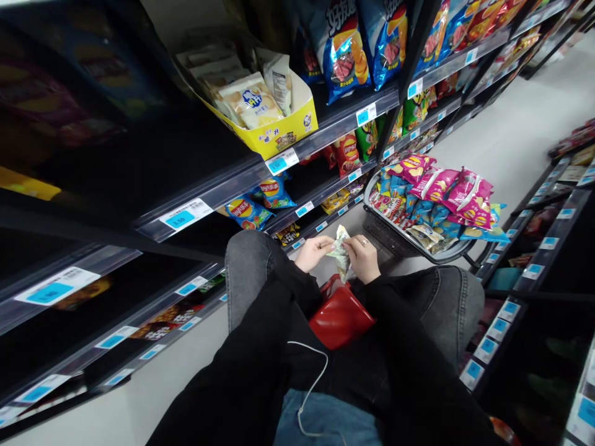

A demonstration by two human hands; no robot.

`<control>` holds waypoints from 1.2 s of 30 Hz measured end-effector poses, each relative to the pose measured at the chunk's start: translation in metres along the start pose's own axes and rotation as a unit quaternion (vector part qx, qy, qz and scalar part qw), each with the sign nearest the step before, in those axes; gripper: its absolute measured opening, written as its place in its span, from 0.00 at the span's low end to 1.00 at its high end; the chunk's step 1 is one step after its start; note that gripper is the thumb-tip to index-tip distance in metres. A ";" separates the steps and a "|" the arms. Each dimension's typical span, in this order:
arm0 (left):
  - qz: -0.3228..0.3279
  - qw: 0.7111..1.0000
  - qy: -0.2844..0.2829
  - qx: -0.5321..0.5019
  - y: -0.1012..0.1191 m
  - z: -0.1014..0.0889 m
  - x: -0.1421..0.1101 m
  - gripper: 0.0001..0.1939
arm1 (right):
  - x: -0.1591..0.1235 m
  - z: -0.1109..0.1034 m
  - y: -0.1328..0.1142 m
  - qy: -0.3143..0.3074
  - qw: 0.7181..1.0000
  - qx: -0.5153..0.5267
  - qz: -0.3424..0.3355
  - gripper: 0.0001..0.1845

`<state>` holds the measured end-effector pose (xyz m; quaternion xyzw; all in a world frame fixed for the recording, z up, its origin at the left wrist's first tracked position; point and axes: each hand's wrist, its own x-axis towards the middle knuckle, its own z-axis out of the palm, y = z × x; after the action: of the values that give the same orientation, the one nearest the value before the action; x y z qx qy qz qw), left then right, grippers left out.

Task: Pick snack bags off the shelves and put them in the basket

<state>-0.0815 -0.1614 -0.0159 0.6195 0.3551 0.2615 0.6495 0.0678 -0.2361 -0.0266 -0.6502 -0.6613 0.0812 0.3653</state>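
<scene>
Between my two hands is a small pale snack packet (343,260), upright above my lap. My left hand (312,253) pinches its left edge with thumb and fingertips. My right hand (364,257), with a ring on one finger, grips the upper right side of the packet. Just below the hands, a glossy red object (341,319) sits between my legs; its kind is unclear. In front and to the right, a dark shopping basket (382,232) is piled with pink chip bags (469,198), blue bags and a few small pale packets (425,235).
Shelves on the left carry a yellow display box (279,139) of small packets, blue chip bags (344,52) and Lay's bags (248,210). Price-tagged shelf edges (186,214) run close by my left knee. Another shelf rack (534,266) stands at the right. A white cable (320,371) hangs over my lap.
</scene>
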 end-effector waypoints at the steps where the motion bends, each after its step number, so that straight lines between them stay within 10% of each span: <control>1: 0.000 1.000 -0.008 -0.007 0.000 0.001 0.000 0.17 | 0.000 0.001 -0.001 0.004 1.000 -0.007 0.013 0.16; 7: -0.034 0.998 -0.051 0.024 -0.002 0.003 0.002 0.18 | -0.001 0.006 -0.008 -0.056 0.987 -0.148 -0.018 0.17; 20: 0.000 0.996 0.083 0.012 -0.011 -0.008 0.007 0.25 | 0.001 0.000 -0.001 -0.191 0.958 -0.195 -0.090 0.11; 36: 0.069 0.990 0.063 0.108 -0.014 0.005 0.000 0.22 | 0.007 -0.006 -0.006 -0.322 0.913 -0.205 0.143 0.10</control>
<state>-0.0792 -0.1654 -0.0298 0.6912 0.3779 0.3042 0.5357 0.0672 -0.2327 -0.0155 -0.7369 -0.6450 0.2007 -0.0242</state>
